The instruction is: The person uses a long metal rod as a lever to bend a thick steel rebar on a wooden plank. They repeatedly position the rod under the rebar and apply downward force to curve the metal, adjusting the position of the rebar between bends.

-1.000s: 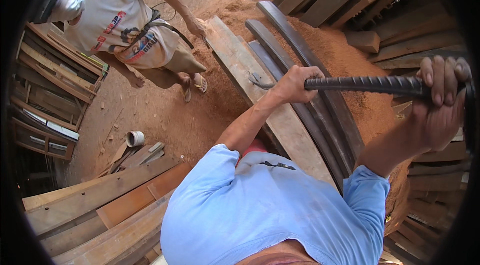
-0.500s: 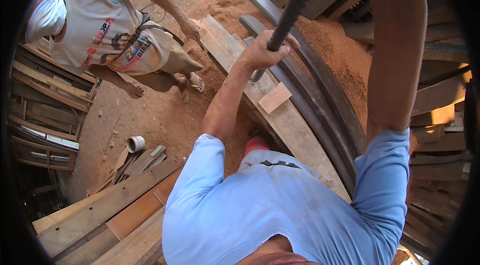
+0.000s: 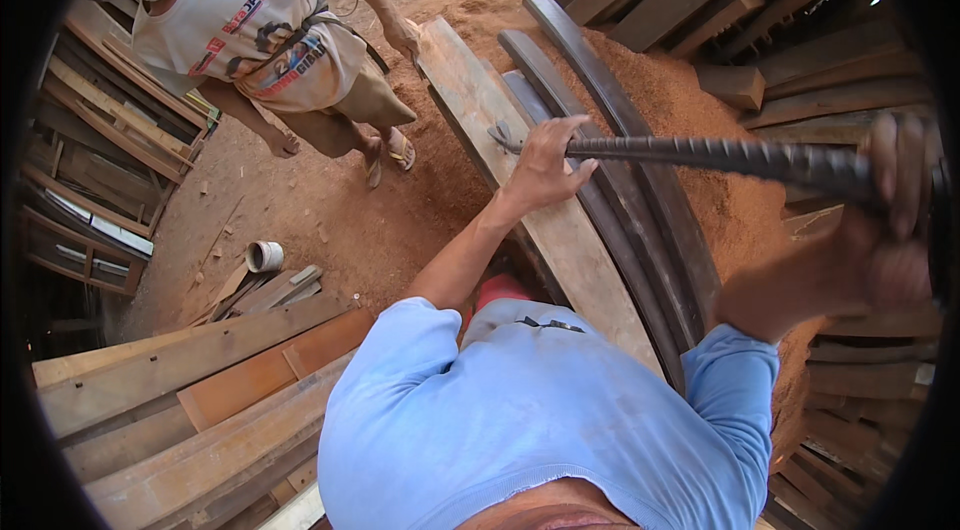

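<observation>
While the ribbed bar [image 3: 700, 154] stretches rightward from over the plank [image 3: 590, 260], I record the left hand [image 3: 546, 164] pinching it nearer the hooked end [image 3: 503, 138], the blurred right hand [image 3: 893, 205] wrapped about the opposite end; hook-to-plank contact I cannot confirm.

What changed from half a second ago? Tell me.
The right hand swung down into view at the right, turning the bar from pointing up the picture to pointing right. The left hand remains around it, apparently looser. The plank and co-worker's hand stayed put.
</observation>
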A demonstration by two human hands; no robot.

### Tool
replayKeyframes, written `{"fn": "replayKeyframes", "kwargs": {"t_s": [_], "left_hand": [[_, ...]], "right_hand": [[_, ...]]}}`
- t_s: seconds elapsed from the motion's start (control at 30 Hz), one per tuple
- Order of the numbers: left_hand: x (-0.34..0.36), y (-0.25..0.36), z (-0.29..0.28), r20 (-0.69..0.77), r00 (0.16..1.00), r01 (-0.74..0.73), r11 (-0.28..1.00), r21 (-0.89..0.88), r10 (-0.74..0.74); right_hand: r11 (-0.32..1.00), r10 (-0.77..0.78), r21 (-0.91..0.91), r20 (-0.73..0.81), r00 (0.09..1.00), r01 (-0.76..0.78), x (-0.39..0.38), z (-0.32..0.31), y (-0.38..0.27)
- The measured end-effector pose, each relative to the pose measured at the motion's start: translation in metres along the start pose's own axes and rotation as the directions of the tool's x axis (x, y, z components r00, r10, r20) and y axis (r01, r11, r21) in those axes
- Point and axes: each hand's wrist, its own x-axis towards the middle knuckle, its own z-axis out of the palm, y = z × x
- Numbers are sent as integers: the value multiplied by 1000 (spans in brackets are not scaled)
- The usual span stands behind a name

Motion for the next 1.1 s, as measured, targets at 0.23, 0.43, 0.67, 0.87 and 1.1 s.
{"fn": "replayKeyframes", "kwargs": {"t_s": [0.23, 0.43, 0.67, 0.87, 1.1], "left_hand": [[-62, 13, 45, 104, 994, 23, 995, 102, -33], [-94, 32, 76, 225, 968, 41, 955, 293, -110], [-98, 110, 136, 497, 847, -274, 956, 107, 188], [-132, 154, 184, 813, 581, -231, 951, 205, -34], [-193, 133, 228, 903, 419, -368, 892, 261, -91]], "right_hand": [[999, -33, 10, -425, 905, 41, -188, 15, -71], [966, 235, 62, -612, 755, -250, -317, 23, -114], [805, 298, -107, -777, 555, -583, -419, 48, -143], [758, 570, 402, -791, 222, -514, -530, 81, -140], [627, 776, 753, -583, -241, 198, -646, 128, -110]]}}
